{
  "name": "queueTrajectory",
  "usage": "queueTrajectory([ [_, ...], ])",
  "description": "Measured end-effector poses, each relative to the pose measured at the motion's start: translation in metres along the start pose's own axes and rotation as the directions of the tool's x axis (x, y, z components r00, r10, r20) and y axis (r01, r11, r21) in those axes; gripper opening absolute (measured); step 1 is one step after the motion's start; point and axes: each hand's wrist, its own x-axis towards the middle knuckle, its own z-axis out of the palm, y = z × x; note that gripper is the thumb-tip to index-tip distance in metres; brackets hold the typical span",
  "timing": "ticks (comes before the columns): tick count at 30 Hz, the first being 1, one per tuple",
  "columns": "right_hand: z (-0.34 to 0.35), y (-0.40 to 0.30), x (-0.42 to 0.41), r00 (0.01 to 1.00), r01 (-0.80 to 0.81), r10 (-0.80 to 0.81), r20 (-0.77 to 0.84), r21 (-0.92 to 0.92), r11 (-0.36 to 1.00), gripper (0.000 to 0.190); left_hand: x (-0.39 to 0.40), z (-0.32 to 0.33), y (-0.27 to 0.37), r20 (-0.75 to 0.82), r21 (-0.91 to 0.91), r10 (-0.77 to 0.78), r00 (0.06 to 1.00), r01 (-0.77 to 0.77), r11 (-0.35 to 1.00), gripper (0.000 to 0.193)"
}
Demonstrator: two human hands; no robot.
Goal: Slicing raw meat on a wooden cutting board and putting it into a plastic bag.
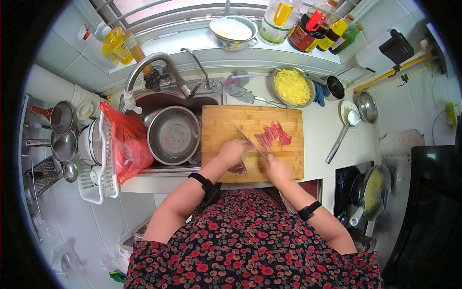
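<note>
A wooden cutting board (218, 124) lies on the counter before me, its left edge beside the sink. My right hand (279, 170) grips the handle of a knife (252, 142), whose blade slants up and to the left across the board. Just left of the blade, my left hand (234, 150) is bent over, its fingertips down by the blade; whatever is beneath them is mostly hidden. A dark red piece of raw meat (238, 168) shows below that hand. Thin slices of red meat (273, 135) lie in a loose pile right of the knife.
Left of the board, a metal basin (173, 135) sits in the sink (144, 99) under a faucet (155, 56). A red plastic bag (128, 144) stands by a white dish rack (97, 180). Behind the board is a bowl of yellow shreds (293, 86). A ladle (339, 139) lies right.
</note>
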Motion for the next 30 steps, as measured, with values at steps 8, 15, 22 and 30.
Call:
queueTrajectory([
  [8, 0.024, -0.028, 0.054, 0.995, 0.013, -0.006, -0.103, 0.073, 0.997, 0.018, -0.001, -0.002, -0.003, 0.075, 0.043, -0.021, 0.997, 0.018, 0.999, 0.026],
  [15, 0.031, 0.019, 0.036, 0.993, 0.044, -0.020, -0.116, 0.206, 0.978, 0.028, -0.002, -0.002, -0.005, 0.013, -0.027, 0.028, 1.000, -0.028, 0.999, 0.029],
  [22, -0.001, -0.002, 0.000, 0.999, -0.017, 0.021, -0.042, 0.092, 0.996, 0.025, -0.009, 0.001, -0.007, -0.028, 0.014, 0.044, 0.999, -0.044, 0.999, 0.030],
  [30, 0.021, -0.011, 0.014, 0.999, -0.016, 0.018, -0.027, 0.071, 0.997, 0.024, -0.008, -0.002, -0.006, -0.012, -0.007, 0.017, 1.000, -0.017, 1.000, 0.025],
])
